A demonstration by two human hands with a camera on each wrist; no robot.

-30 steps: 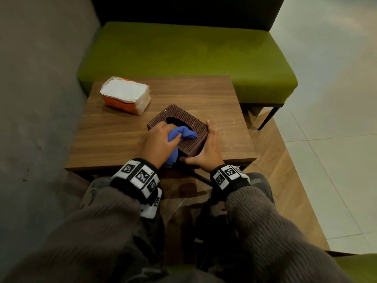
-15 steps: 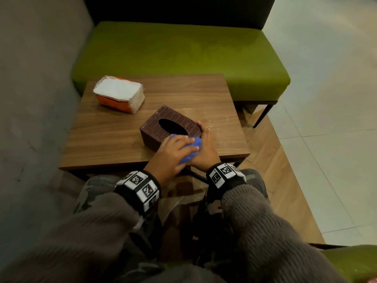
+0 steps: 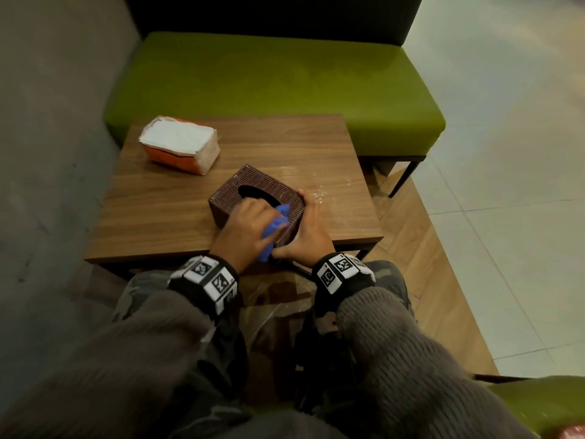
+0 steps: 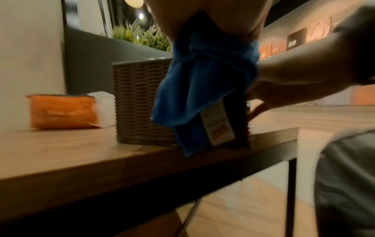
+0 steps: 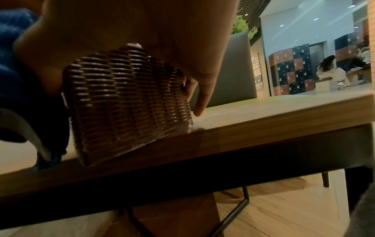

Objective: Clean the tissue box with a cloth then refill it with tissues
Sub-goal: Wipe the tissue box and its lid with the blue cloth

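Observation:
A brown woven tissue box (image 3: 253,188) (image 4: 140,102) (image 5: 125,102) stands near the front edge of the wooden table (image 3: 152,213), its oval slot facing up. My left hand (image 3: 243,229) grips a blue cloth (image 3: 275,228) (image 4: 202,89) and presses it on the box's near top edge; a labelled tail hangs down the front side. My right hand (image 3: 308,229) (image 5: 142,40) clasps the box's right end, thumb on the near side, fingers (image 5: 202,96) along the far side. An orange pack of white tissues (image 3: 180,148) (image 4: 67,110) lies at the table's back left.
A green bench (image 3: 275,87) runs behind the table, with a grey wall (image 3: 47,122) on the left. Tiled floor (image 3: 506,185) opens to the right. White specks lie on the table to the right of the box. My knees sit under the table's front edge.
My left hand has moved the cloth from the box's near right corner back onto the near top edge. The right hand still holds the box's right end.

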